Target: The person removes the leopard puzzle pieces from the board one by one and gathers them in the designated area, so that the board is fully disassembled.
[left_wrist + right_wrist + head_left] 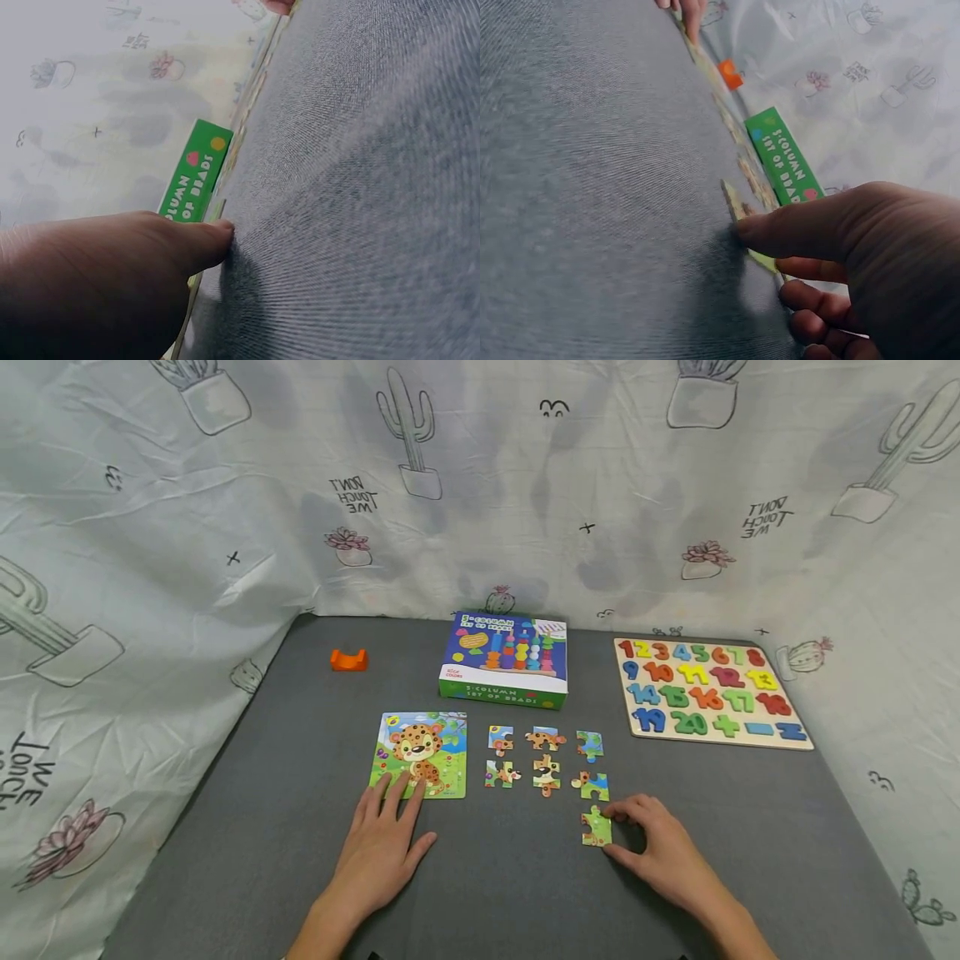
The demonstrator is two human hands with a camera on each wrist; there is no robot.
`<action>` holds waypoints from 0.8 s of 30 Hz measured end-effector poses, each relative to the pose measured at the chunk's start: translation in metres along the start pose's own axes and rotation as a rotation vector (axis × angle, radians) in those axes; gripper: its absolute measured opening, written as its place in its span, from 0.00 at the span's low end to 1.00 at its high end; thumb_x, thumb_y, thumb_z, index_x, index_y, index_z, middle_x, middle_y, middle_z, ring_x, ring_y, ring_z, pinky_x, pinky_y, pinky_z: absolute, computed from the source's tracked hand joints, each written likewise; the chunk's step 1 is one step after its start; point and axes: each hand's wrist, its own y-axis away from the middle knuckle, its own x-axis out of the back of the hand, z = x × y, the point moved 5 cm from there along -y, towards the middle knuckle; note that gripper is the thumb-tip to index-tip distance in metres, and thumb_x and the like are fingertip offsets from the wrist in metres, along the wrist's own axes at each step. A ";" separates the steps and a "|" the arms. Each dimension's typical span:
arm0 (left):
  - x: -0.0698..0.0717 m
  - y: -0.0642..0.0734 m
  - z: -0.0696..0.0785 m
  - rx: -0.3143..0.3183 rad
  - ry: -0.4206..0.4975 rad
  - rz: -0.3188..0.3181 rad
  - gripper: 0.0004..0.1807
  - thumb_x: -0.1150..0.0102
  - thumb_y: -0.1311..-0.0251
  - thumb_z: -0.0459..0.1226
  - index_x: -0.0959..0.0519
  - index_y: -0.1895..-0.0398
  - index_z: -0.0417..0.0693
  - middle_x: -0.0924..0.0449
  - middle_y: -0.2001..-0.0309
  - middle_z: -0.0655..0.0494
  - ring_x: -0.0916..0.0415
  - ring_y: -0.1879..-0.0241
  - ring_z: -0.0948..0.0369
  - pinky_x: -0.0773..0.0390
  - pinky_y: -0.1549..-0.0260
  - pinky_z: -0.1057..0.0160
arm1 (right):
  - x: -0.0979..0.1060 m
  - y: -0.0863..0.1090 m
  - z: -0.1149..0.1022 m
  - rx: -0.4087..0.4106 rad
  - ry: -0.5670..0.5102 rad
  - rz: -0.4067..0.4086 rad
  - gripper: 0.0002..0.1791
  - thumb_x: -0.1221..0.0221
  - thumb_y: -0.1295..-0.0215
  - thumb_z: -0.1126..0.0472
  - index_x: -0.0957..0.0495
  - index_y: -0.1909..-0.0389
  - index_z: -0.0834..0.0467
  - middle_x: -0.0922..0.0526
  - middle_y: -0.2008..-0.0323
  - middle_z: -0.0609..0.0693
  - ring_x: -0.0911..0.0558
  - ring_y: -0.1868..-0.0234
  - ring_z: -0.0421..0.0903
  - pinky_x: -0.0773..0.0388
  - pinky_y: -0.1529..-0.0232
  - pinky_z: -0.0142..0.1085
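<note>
My right hand [660, 847] holds a green jigsaw piece [596, 827] by its right side between thumb and fingers, low over the grey table. In the right wrist view the thumb lies on the edge of that piece [763, 259]. Several other jigsaw pieces lie in two rows just beyond, among them a blue and green one [590, 744] and one with leopard spots [545, 740]. With fingers straight, my left hand [378, 852] rests on the lower edge of a leopard picture board [450, 760]. The left wrist view shows its thumb against the table.
Behind the pieces stands a blue and green bead-set box [503, 658]. A wooden number board [712, 693] lies at the back right, and a small orange block [349, 660] at the back left. Cactus-print cloth [480, 510] hangs around the grey table [480, 893].
</note>
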 end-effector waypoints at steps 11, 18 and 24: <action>0.004 0.001 -0.005 -0.029 0.043 0.039 0.40 0.28 0.28 0.50 0.29 0.19 0.44 0.35 0.22 0.38 0.43 0.21 0.36 0.40 0.24 0.33 | 0.010 -0.030 -0.040 0.165 -0.034 0.090 0.22 0.21 0.37 0.63 0.14 0.43 0.55 0.18 0.56 0.46 0.21 0.58 0.47 0.21 0.62 0.39; 0.004 0.001 -0.013 -0.024 0.104 -0.006 0.41 0.29 0.27 0.49 0.31 0.18 0.40 0.37 0.21 0.37 0.43 0.20 0.36 0.36 0.25 0.36 | -0.005 -0.059 -0.087 0.343 -0.099 0.044 0.21 0.23 0.34 0.64 0.15 0.42 0.60 0.16 0.49 0.52 0.17 0.49 0.51 0.14 0.50 0.50; 0.008 0.004 -0.022 -0.010 0.150 -0.002 0.41 0.26 0.29 0.47 0.30 0.21 0.34 0.37 0.22 0.38 0.36 0.24 0.39 0.22 0.36 0.40 | -0.027 -0.077 -0.114 0.441 -0.083 -0.038 0.20 0.25 0.31 0.61 0.15 0.41 0.59 0.16 0.50 0.51 0.18 0.48 0.48 0.16 0.49 0.48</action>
